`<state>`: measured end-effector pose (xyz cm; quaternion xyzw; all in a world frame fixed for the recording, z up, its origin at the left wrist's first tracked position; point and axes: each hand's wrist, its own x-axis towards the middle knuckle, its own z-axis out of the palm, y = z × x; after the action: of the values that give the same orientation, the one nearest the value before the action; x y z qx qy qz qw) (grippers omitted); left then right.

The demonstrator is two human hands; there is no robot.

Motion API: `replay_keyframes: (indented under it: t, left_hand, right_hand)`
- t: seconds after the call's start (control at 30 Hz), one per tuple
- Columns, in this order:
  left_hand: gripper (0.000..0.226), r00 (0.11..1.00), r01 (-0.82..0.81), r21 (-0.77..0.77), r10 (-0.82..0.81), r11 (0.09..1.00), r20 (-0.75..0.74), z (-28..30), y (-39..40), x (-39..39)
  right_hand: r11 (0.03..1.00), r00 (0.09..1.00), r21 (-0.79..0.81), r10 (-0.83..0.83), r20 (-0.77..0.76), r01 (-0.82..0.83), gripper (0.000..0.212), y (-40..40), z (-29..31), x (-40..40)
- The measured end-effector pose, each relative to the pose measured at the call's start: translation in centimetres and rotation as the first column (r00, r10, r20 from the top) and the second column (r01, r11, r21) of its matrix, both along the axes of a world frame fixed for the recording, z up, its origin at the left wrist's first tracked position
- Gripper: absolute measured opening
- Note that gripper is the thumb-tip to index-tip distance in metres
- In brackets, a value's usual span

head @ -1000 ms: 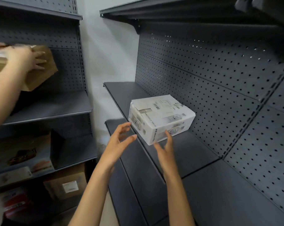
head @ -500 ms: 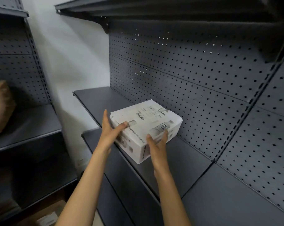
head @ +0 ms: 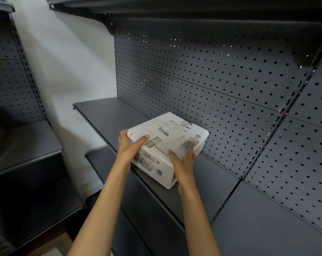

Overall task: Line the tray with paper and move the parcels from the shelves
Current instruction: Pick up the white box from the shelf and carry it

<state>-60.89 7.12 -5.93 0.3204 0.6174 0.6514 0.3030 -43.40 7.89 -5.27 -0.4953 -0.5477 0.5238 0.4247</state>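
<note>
A white parcel [head: 172, 139] with a shipping label and barcodes on top rests on the dark grey shelf [head: 104, 115] in front of me, turned at an angle. My left hand [head: 129, 146] clasps its left corner, thumb across the top. On the near right side my right hand [head: 183, 160] presses flat, fingers spread up over the edge. Both hands hold the parcel between them. No tray or paper is in view.
A perforated grey back panel [head: 221, 85] rises behind the shelf, with another shelf [head: 156, 8] overhead. A lower shelf [head: 156, 209] juts out below. A second shelving unit [head: 25, 145] stands at the left, past a white wall [head: 64, 61]. A brown blur shows at the far left edge.
My hands went from open in front of the parcel to closed on its two sides. My view swung right, so the other person's hands and brown box left the frame.
</note>
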Motion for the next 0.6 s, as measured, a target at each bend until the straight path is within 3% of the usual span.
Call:
replay_keyframes:
  t: [0.23,0.37,0.6]
  left_hand:
    - [0.037,1.000,-0.017,0.011,0.017,1.000,-0.021,1.1,-1.5,2.0]
    - [0.027,0.997,-0.006,0.048,0.010,0.999,-0.072,2.0,-2.1,3.6]
    - [0.013,0.990,0.122,0.201,-0.105,0.972,-0.092,4.5,-3.0,7.5]
  right_hand:
    - [0.996,0.996,0.030,-0.079,-0.034,0.080,0.087,-0.5,0.8,2.1]
    - [0.989,0.992,0.084,-0.118,-0.033,0.121,0.069,-1.4,1.9,4.6]
    - [0.978,0.949,-0.020,-0.207,-0.240,0.208,0.048,-4.4,5.1,10.6]
